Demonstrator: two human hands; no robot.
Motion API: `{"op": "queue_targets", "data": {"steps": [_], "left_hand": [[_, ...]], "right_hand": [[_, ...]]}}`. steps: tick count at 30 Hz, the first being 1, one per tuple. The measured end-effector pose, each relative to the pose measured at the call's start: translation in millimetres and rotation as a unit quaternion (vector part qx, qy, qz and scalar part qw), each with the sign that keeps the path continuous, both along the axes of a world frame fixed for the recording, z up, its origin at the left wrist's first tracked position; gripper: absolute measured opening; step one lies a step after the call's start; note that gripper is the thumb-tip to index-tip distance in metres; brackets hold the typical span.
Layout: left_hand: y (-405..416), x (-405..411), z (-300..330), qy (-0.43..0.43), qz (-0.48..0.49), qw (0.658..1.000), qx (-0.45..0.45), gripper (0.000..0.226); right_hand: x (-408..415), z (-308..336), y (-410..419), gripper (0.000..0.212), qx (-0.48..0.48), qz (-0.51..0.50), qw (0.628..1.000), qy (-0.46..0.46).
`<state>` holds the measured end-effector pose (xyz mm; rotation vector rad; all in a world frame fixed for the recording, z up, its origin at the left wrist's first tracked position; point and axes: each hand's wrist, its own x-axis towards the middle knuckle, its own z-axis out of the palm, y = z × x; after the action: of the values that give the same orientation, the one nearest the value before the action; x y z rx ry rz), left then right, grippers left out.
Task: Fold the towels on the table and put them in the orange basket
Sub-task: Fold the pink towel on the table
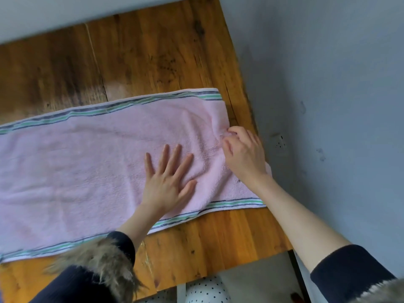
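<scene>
A pink towel (91,169) with green and dark stripes along its long edges lies spread flat across the wooden table (153,53). My left hand (168,180) rests flat on it, fingers spread, near the towel's right part. My right hand (242,154) sits at the towel's right short edge, with thumb and fingers pinching the fabric there. The towel runs out of view on the left. No orange basket is in view.
The table's right edge runs close to a blue-grey wall (328,84) with a socket (281,143). Bare wood lies beyond the towel and in front of it. Below the near edge I see polka-dot fabric (205,291).
</scene>
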<state>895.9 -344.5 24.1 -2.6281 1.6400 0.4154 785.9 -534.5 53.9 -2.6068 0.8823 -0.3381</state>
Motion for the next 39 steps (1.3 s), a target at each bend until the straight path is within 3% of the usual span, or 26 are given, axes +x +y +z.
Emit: {"op": "queue_targets", "data": {"steps": [4, 7, 9, 11, 15, 19, 24, 29, 34, 39], "left_hand": [[0.3, -1.4, -0.5, -0.008, 0.002, 1.000, -0.005, 0.064], [0.5, -2.1, 0.0, -0.017, 0.001, 1.000, -0.010, 0.063], [0.8, -2.6, 0.2, -0.021, -0.001, 1.000, -0.015, 0.062], [0.4, -2.4, 0.1, -0.022, -0.002, 1.000, -0.019, 0.062], [0.4, -2.0, 0.5, -0.020, -0.001, 1.000, -0.018, 0.062], [0.4, -2.3, 1.2, -0.022, -0.002, 1.000, -0.011, 0.061], [0.3, -2.3, 2.5, -0.017, 0.002, 1.000, -0.007, 0.061], [-0.7, -2.8, 4.1, -0.009, 0.009, 1.000, -0.002, 0.062], [-0.8, -2.4, 5.8, -0.006, 0.012, 1.000, 0.005, 0.062], [-1.6, -2.6, 7.3, -0.006, 0.013, 1.000, 0.016, 0.062]], "right_hand": [[14.2, 9.5, -20.0, 0.022, 0.153, -0.136, 0.979, -0.010], [31.2, 13.4, -32.1, 0.050, 0.219, -0.124, 0.966, 0.054], [39.5, 13.1, -34.1, 0.059, 0.199, -0.091, 0.970, 0.102], [43.0, 10.6, -33.3, 0.046, 0.156, -0.066, 0.978, 0.125], [46.6, 13.2, -32.2, 0.017, 0.118, -0.071, 0.988, 0.070], [51.5, 24.6, -38.1, 0.016, 0.101, -0.146, 0.984, 0.021], [49.7, 26.2, -41.2, 0.026, 0.177, -0.104, 0.977, 0.053], [49.0, 21.4, -52.9, 0.009, 0.253, -0.200, 0.943, -0.082], [49.0, 21.7, -74.3, 0.028, 0.202, -0.249, 0.941, -0.107], [20.1, 6.9, -69.2, 0.044, 0.281, -0.314, 0.905, -0.064]]}}
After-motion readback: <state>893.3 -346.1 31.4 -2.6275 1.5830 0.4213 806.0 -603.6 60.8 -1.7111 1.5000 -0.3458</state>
